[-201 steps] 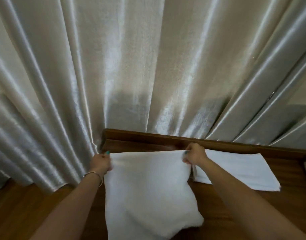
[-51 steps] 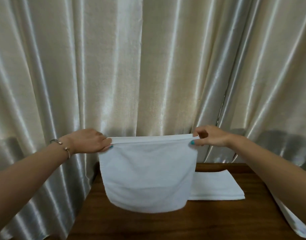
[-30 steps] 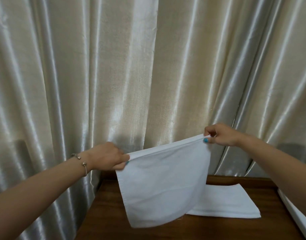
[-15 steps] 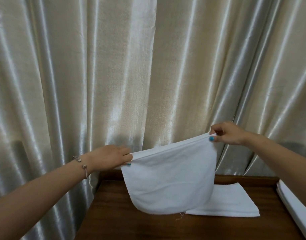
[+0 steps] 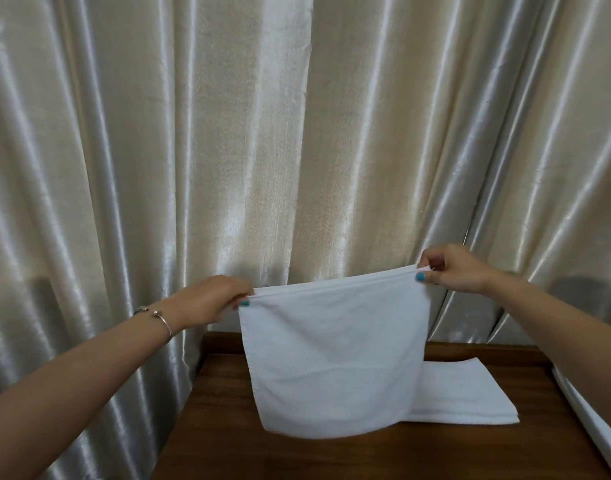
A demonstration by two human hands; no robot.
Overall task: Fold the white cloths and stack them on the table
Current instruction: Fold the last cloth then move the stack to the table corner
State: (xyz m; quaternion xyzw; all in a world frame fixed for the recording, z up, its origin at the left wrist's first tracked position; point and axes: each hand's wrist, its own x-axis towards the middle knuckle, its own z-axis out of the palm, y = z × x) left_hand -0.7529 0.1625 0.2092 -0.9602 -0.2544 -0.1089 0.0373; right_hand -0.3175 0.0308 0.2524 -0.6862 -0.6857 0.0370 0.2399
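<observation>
change: doubled white terry cloth (image 5: 335,358) sits more level than 0.5 s ago; left corner raised, lower edge hangs nearer the bench
left hand (image 5: 214,301): grip pinching cloth's top left corner
right hand (image 5: 451,268): grip pinching top right corner
cloth: held in air above brown wooden bench (image 5: 227,441)
folded white cloth stack (image 5: 463,396): flat on bench, behind and to the right
backdrop: cream satin curtain (image 5: 262,133)
writing: none readable

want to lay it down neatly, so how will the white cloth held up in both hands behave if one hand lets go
The held cloth is probably floppy: its lower edge sags in a curve between the left hand and right hand. Released at one corner, it would likely swing and collapse. It seems light, since fingertip pinches carry it above the table.
</observation>
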